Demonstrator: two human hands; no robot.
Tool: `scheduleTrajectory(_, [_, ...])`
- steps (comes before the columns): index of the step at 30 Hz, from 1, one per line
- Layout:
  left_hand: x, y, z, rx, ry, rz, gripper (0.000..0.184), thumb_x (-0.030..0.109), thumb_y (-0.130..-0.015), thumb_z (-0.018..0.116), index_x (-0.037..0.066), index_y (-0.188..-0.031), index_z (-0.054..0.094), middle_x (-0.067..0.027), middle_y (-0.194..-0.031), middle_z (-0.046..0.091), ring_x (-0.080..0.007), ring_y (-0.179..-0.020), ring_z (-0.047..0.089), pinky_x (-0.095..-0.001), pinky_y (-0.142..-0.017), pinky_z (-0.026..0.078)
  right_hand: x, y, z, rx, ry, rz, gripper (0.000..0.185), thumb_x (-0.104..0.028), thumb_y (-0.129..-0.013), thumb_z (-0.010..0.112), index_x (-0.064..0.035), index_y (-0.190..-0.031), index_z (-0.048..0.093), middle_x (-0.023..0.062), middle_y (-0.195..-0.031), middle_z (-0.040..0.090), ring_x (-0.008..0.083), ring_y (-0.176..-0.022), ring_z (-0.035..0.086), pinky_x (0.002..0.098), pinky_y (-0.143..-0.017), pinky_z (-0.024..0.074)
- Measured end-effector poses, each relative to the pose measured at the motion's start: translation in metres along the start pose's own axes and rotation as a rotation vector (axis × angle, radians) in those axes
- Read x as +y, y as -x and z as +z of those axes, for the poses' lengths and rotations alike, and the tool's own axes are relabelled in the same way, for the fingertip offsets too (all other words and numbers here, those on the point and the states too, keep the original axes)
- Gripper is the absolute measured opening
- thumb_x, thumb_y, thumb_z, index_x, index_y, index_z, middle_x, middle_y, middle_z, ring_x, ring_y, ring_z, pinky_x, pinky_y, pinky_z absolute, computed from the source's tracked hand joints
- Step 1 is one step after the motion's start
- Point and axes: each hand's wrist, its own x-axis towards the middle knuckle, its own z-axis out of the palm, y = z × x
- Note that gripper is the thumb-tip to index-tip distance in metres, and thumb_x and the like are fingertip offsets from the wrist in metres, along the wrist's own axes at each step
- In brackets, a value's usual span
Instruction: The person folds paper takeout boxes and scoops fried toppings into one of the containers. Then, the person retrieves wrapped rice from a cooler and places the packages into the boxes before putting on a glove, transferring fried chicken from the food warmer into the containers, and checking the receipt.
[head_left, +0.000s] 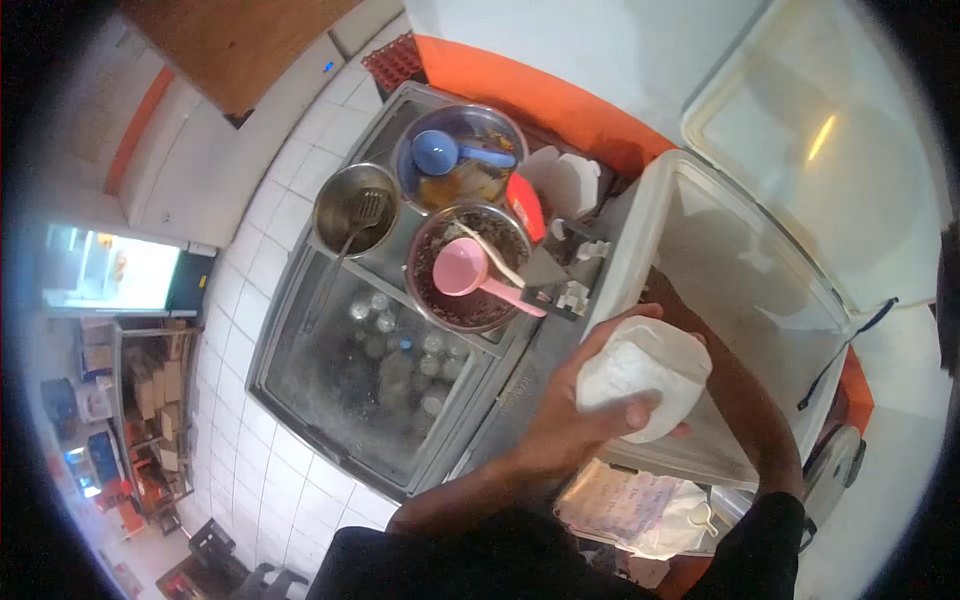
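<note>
My left hand (610, 390) is wrapped round a white paper food container (650, 370), its thumb across the near side and fingertips showing at the right edge. The container is held over the near-left rim of a large white cooler box (668, 190), whose lid stands raised. My right arm reaches down into this box. Only part of my right hand (657, 290) shows behind the container, in shadow; its fingers and anything in them are hidden.
Left of the cooler stands a glass-topped chest freezer (375, 350). On it rest a steel bowl with a pink dipper (460, 267), a basin with a blue dipper (436, 152), a pot with a slotted turner (370, 205), and white paper boxes (573, 185). Papers (620, 505) lie near my body.
</note>
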Motion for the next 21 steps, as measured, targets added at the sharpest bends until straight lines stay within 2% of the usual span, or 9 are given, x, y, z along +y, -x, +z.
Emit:
scheduleTrajectory(3, [-0.001,0.001,-0.002,0.004,-0.035,0.027,0.090,0.022,-0.076,0.077,0.003,-0.143,0.020,-0.0190,-0.134,0.044,-0.0273,-0.118,0.050,-0.0460,-0.090,0.052,0.021,-0.004,-0.010,-0.014,0.059,-0.035,0.062,-0.019,-0.096,0.049,-0.0170,-0.148,0.016,0.0080,-0.152,0.014,0.0263,-0.129,0.038,0.0442,-0.105,0.0385])
scheduleTrajectory(6, [-0.002,0.000,-0.001,0.011,-0.039,0.015,0.088,0.021,-0.077,0.077,0.002,-0.142,0.021,-0.0189,-0.134,0.044,-0.0277,-0.118,0.050,-0.0460,-0.091,0.052,0.043,-0.017,-0.010,0.194,0.333,-0.327,0.059,-0.036,-0.096,0.049,-0.0128,-0.145,0.025,0.0097,-0.147,0.028,0.0270,-0.124,0.044,0.0452,-0.103,0.0397])
scheduleTrajectory(8, [0.001,-0.001,0.004,0.007,0.020,-0.002,0.087,0.021,-0.077,0.076,0.001,-0.142,0.021,-0.0189,-0.134,0.044,-0.0281,-0.119,0.049,-0.0459,-0.092,0.051,0.041,-0.016,-0.017,-0.075,-0.980,0.139,0.065,-0.054,-0.093,0.046,-0.0097,-0.138,0.034,0.0114,-0.135,0.043,0.0268,-0.120,0.047,0.0436,-0.100,0.0429])
scheduleTrajectory(11, [0.003,-0.002,0.003,-0.003,0.008,-0.052,0.086,0.020,-0.078,0.075,0.000,-0.141,0.020,-0.0196,-0.134,0.043,-0.0288,-0.120,0.048,-0.0461,-0.093,0.051,0.054,-0.022,-0.009,-0.083,-0.853,0.131,0.067,-0.062,-0.089,0.046,-0.0103,-0.131,0.041,0.0119,-0.124,0.051,0.0266,-0.117,0.049,0.0422,-0.099,0.0438])
scheduleTrajectory(14, [0.002,-0.001,-0.001,-0.015,-0.044,-0.071,0.085,0.019,-0.079,0.073,0.001,-0.142,0.018,-0.0208,-0.136,0.041,-0.0296,-0.121,0.047,-0.0459,-0.093,0.051,0.029,-0.015,-0.008,-0.038,-0.937,0.050,0.063,-0.059,-0.089,0.048,-0.0111,-0.130,0.041,0.0112,-0.122,0.051,0.0252,-0.112,0.052,0.0416,-0.099,0.0430])
scheduleTrajectory(18, [0.007,-0.005,0.000,-0.031,-0.067,-0.084,0.084,0.017,-0.080,0.072,0.001,-0.142,0.018,-0.0220,-0.137,0.039,-0.0301,-0.121,0.046,-0.0461,-0.093,0.051,0.073,-0.056,-0.007,0.067,-0.880,0.031,0.059,-0.055,-0.091,0.047,-0.0107,-0.130,0.041,0.0123,-0.123,0.051,0.0262,-0.110,0.053,0.0425,-0.097,0.0431])
scheduleTrajectory(19, [0.003,-0.004,0.001,0.035,-0.005,-0.093,0.091,0.020,-0.075,0.077,0.006,-0.142,0.017,-0.0249,-0.135,0.040,-0.0370,-0.120,0.047,-0.0524,-0.089,0.051,0.063,-0.047,0.000,0.208,-0.206,-0.313,0.057,-0.047,-0.089,0.053,-0.0094,-0.130,0.040,0.0128,-0.123,0.050,0.0269,-0.110,0.053,0.0433,-0.096,0.0438])
scheduleTrajectory(20, [-0.001,-0.003,0.002,0.103,0.065,-0.104,0.098,0.023,-0.069,0.081,0.010,-0.142,0.017,-0.0278,-0.134,0.040,-0.0438,-0.118,0.048,-0.0587,-0.085,0.051,0.061,-0.039,0.002,0.233,0.151,-0.461,0.056,-0.043,-0.088,0.056,-0.0088,-0.130,0.040,0.0131,-0.123,0.050,0.0273,-0.110,0.053,0.0437,-0.096,0.0442])
scheduleTrajectory(21, [-0.003,-0.001,0.003,0.107,0.077,-0.104,0.098,0.023,-0.069,0.081,0.010,-0.142,0.017,-0.0278,-0.134,0.040,-0.0438,-0.118,0.048,-0.0587,-0.085,0.051,0.059,-0.032,0.003,0.314,0.496,-0.610,0.056,-0.039,-0.087,0.059,-0.0082,-0.130,0.039,0.0134,-0.123,0.050,0.0276,-0.110,0.053,0.0441,-0.095,0.0445])
